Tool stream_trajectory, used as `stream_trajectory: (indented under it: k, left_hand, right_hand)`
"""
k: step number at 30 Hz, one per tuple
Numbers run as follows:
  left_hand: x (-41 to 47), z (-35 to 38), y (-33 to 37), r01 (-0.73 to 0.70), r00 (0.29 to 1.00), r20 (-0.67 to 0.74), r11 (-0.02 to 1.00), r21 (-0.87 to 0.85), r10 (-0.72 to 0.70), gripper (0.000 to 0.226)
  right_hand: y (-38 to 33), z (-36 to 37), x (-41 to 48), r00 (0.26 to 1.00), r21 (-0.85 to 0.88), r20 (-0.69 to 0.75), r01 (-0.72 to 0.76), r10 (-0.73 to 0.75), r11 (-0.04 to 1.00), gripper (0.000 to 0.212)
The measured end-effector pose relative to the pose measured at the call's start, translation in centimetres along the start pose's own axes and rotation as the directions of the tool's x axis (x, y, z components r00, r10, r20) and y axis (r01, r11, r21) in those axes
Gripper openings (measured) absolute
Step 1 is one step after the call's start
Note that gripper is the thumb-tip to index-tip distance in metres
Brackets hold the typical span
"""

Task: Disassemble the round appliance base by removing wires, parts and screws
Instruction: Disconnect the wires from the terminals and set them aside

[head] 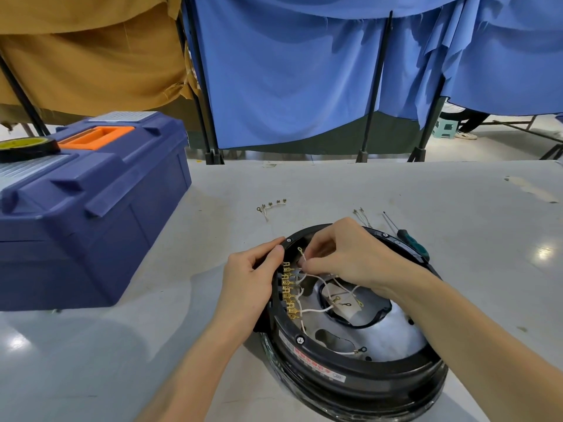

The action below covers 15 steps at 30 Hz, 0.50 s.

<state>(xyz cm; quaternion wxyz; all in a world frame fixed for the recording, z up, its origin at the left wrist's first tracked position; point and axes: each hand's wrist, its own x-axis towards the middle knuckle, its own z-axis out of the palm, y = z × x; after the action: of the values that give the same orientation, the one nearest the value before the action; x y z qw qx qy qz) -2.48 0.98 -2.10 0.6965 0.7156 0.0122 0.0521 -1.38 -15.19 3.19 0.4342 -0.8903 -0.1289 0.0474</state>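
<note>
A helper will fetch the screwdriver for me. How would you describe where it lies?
Start at the round black appliance base on the grey table. Just past its far right rim lies the screwdriver. Its green handle and straight shaft set it apart from the loose wires beside it.

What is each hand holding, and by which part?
Left hand grips the base by its left rim. Right hand pinches a white wire just below its ring terminal.
</note>
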Motion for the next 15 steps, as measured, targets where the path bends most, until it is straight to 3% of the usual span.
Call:
stream_trajectory:
  k: [9, 15]
  left_hand:
    - [-0.1, 0.0, 0.0, 0.003, 1.000, 0.002, 1.000, -0.011, -0.003, 0.020]
    - [-0.1, 0.0, 0.1, -0.020, 1.000, 0.019, 1.000, -0.010, 0.020, 0.021]
  right_hand:
    - [-0.1, 0.2, 0.1, 0.997, -0.162, 0.034, -0.067, 0.073, 0.984, 0.014]
    - [-1.4, -0.1, 0.6, 0.991, -0.256, 0.132, 0.019, 0.016, 0.967, 0.025]
